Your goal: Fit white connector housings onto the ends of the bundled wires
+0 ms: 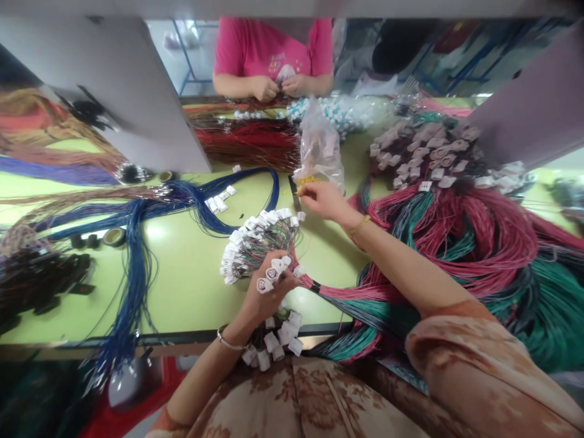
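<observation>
My left hand [255, 299] is closed around a few white connectors [272, 274] on thin wires, their open faces turned up. Just beyond it, a fanned bundle of white connectors [241, 240] lies on the green table. My right hand [326, 202] reaches to small yellow pieces [308, 179] at the mouth of a clear plastic bag [322, 143]. Its thumb and fingertips are pinched together; anything between them is too small to make out. More white connectors [274, 340] hang at the table edge below my left hand.
Pink and green wire bundles [474, 243] fill the right side, with a heap of white connectors [424, 149] behind. Blue wires [137, 261] and tape rolls [114, 236] lie left. Upright panels [137, 91] flank the table. A person in pink [274, 55] works opposite.
</observation>
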### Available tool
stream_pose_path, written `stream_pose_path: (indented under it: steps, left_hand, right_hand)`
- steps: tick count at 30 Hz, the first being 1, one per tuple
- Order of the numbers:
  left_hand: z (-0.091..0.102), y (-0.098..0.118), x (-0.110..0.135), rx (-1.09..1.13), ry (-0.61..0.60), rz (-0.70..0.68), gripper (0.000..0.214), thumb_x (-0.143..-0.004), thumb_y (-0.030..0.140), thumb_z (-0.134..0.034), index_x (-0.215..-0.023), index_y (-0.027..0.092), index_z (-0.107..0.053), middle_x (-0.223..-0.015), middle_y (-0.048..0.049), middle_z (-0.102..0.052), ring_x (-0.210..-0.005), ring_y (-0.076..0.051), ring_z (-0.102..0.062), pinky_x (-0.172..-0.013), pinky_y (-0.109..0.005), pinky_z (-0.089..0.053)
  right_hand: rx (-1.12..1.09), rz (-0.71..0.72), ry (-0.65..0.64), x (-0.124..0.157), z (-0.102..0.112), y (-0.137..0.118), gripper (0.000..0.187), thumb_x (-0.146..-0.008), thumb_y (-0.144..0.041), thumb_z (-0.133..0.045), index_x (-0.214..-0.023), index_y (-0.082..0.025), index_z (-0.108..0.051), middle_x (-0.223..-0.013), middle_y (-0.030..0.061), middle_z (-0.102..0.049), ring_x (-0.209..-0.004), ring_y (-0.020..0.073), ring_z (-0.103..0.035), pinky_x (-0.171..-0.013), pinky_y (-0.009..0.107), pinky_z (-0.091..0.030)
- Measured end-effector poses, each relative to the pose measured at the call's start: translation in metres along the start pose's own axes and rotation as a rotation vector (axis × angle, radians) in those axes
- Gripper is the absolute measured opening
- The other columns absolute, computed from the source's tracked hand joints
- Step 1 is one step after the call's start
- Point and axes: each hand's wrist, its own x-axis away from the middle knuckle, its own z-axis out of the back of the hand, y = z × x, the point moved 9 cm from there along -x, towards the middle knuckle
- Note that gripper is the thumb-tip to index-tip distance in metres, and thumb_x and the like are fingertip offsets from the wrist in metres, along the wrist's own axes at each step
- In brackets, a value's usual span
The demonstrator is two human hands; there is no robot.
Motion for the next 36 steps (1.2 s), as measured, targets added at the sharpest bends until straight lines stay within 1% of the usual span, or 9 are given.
stream_pose_path:
  steps: [5,11,14,17,19,22,27,32,36]
  left_hand:
    - [0.0,0.013,0.002,-0.063,0.02,-0.037,0.02,-0.09,0.036,-0.066,-0.1,0.021,-0.075,-0.096,-0.0057,-0.079,-0.086,-0.021,-0.071,-0.083,-0.034,-0.055]
    - [0.004,0.014,0.004,-0.033,0.065,-0.033,0.024,-0.086,0.034,-0.07,-0.103,0.018,-0.076,-0.101,-0.0085,-0.079,-0.092,-0.022,-0.073,-0.088,-0.034,-0.056]
    - [0.008,0.007,0.004,0.05,0.105,0.008,0.028,-0.083,0.035,-0.074,-0.105,0.017,-0.075,-0.1,-0.0084,-0.079,-0.089,-0.02,-0.072,-0.082,-0.032,-0.058]
    - [0.006,0.0,0.002,0.203,0.061,0.085,0.034,-0.081,0.041,-0.076,-0.107,0.017,-0.074,-0.093,-0.0063,-0.078,-0.08,-0.018,-0.07,-0.068,-0.028,-0.058]
    - [0.005,-0.003,0.0,0.313,0.033,0.123,0.038,-0.079,0.044,-0.079,-0.106,0.017,-0.075,-0.089,-0.0054,-0.078,-0.078,-0.018,-0.07,-0.066,-0.028,-0.059]
    - [0.008,-0.004,-0.003,0.425,0.062,0.124,0.041,-0.074,0.043,-0.083,-0.106,0.018,-0.075,-0.091,-0.0051,-0.079,-0.08,-0.019,-0.073,-0.071,-0.03,-0.061]
    - [0.012,-0.005,-0.003,0.443,0.118,0.074,0.039,-0.073,0.039,-0.086,-0.105,0.02,-0.075,-0.098,-0.005,-0.08,-0.088,-0.021,-0.074,-0.083,-0.036,-0.061]
    - [0.016,0.005,-0.002,0.313,0.143,0.018,0.033,-0.078,0.037,-0.081,-0.105,0.019,-0.076,-0.097,-0.0055,-0.079,-0.088,-0.021,-0.073,-0.087,-0.037,-0.059]
    - [0.021,0.012,-0.002,0.176,0.152,-0.059,0.029,-0.081,0.036,-0.077,-0.105,0.02,-0.076,-0.098,-0.0056,-0.079,-0.091,-0.021,-0.071,-0.089,-0.037,-0.057]
  right_hand:
    - [0.097,-0.186,-0.003,-0.041,-0.045,0.037,0.016,-0.089,-0.018,-0.063,-0.095,-0.009,-0.074,-0.095,0.014,-0.076,-0.087,0.0222,-0.065,-0.084,0.032,-0.046]
    - [0.035,-0.205,0.059,-0.045,-0.046,0.037,0.012,-0.09,-0.016,-0.06,-0.084,-0.013,-0.07,-0.092,0.016,-0.075,-0.089,0.0267,-0.068,-0.086,0.038,-0.05]
    - [-0.23,-0.223,0.109,-0.032,-0.035,0.035,0.009,-0.087,-0.014,-0.059,-0.081,-0.016,-0.066,-0.076,0.0078,-0.072,-0.07,0.0197,-0.068,-0.074,0.034,-0.054]
    - [-0.682,-0.221,0.113,-0.006,-0.029,0.018,0.003,-0.082,-0.018,-0.066,-0.084,-0.016,-0.064,-0.07,0.0007,-0.067,-0.057,0.0127,-0.063,-0.06,0.027,-0.053]
    - [-0.969,-0.201,0.043,0.017,-0.031,-0.003,0.014,-0.077,-0.024,-0.074,-0.085,-0.016,-0.066,-0.072,-0.0009,-0.066,-0.056,0.0099,-0.06,-0.057,0.025,-0.052]
    - [-1.131,-0.188,-0.123,0.053,-0.037,-0.036,0.021,-0.077,-0.03,-0.078,-0.089,-0.016,-0.068,-0.071,-0.0018,-0.065,-0.056,0.0084,-0.058,-0.056,0.024,-0.051]
    - [-1.026,-0.11,-0.182,0.089,-0.037,-0.065,0.018,-0.088,-0.032,-0.07,-0.096,-0.016,-0.064,-0.071,-0.0017,-0.063,-0.059,0.0095,-0.058,-0.057,0.025,-0.049]
    - [-0.704,0.075,-0.045,0.102,-0.026,-0.078,0.007,-0.095,-0.022,-0.059,-0.093,-0.018,-0.063,-0.078,0.0002,-0.064,-0.068,0.0114,-0.058,-0.065,0.027,-0.048]
    - [-0.522,0.285,0.078,0.108,-0.011,-0.096,0.012,-0.097,-0.016,-0.053,-0.093,-0.019,-0.063,-0.087,0.0034,-0.065,-0.082,0.0144,-0.061,-0.077,0.031,-0.051]
